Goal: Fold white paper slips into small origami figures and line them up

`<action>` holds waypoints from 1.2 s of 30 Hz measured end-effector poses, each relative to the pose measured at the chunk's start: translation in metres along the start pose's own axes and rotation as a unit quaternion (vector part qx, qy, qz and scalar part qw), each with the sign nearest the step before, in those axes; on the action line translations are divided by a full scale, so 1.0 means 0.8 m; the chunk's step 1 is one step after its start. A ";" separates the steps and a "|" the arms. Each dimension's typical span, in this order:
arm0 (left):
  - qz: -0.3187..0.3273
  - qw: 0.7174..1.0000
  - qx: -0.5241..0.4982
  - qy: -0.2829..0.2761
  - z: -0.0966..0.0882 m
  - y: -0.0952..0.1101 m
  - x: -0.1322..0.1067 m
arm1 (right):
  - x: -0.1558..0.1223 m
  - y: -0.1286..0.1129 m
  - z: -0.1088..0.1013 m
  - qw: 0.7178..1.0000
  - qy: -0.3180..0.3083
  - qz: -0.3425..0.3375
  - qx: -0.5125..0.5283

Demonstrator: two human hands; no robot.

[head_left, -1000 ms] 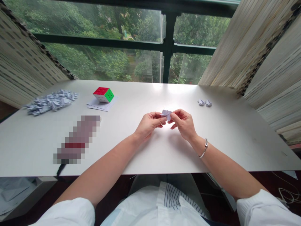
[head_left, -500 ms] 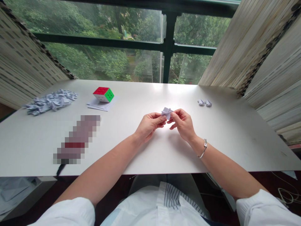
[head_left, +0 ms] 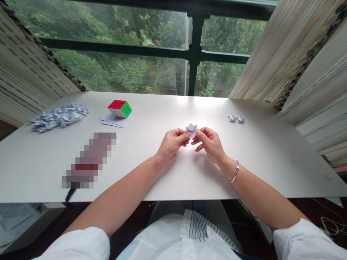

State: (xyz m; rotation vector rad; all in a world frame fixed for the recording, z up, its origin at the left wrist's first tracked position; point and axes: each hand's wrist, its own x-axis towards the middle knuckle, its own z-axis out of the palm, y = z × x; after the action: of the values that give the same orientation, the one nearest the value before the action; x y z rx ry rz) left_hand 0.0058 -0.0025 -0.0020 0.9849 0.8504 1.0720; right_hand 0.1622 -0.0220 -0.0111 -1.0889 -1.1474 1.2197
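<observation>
A small white folded paper piece (head_left: 192, 129), with pointed corners sticking up, is held just above the table in front of me. My left hand (head_left: 173, 144) pinches its left side between thumb and fingers. On the opposite side, my right hand (head_left: 210, 142) grips it the same way, thumb on the near face, lower fingers curled loosely below. The fingers behind the paper are partly hidden. Two finished-looking folded paper pieces (head_left: 236, 118) lie on the table beyond my right hand.
The white table (head_left: 260, 155) runs up to the window. A heap of folded paper pieces (head_left: 61, 117) lies far left. Beside it, a puzzle cube (head_left: 119, 109) rests on paper sheets (head_left: 112, 121). A pixelated object (head_left: 89, 162) with a black strap lies left of my forearm.
Both hands keep their pinch on the folded paper piece. It has shifted and turned very slightly, its raised corners showing a little more clearly. Everything else stays in place.
</observation>
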 end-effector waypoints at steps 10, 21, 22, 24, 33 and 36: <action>0.012 0.999 0.031 -0.011 -0.002 -0.003 0.000 | -0.004 -0.003 0.003 0.995 -0.086 0.016 -0.049; -0.021 0.997 0.053 -0.058 -0.003 0.000 -0.003 | -0.003 -0.002 0.000 0.996 -0.087 0.014 -0.028; -0.016 0.996 0.062 -0.062 -0.004 0.000 -0.003 | -0.003 -0.003 0.000 0.996 -0.085 0.014 -0.032; -0.001 0.996 0.068 -0.064 -0.005 0.001 -0.002 | -0.004 -0.004 0.000 0.996 -0.083 0.016 -0.037; -0.026 0.998 0.020 -0.059 -0.009 0.001 0.002 | -0.005 -0.007 -0.001 0.992 -0.125 0.026 -0.010; -0.029 0.998 0.018 -0.050 -0.010 0.001 0.003 | -0.004 -0.008 -0.004 0.990 -0.138 0.032 -0.006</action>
State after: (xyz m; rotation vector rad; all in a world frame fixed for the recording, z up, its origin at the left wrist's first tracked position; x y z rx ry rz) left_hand -0.0012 0.0014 -0.0041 1.0301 0.8150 0.9531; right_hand 0.1664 -0.0259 -0.0054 -0.9939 -1.3382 1.4489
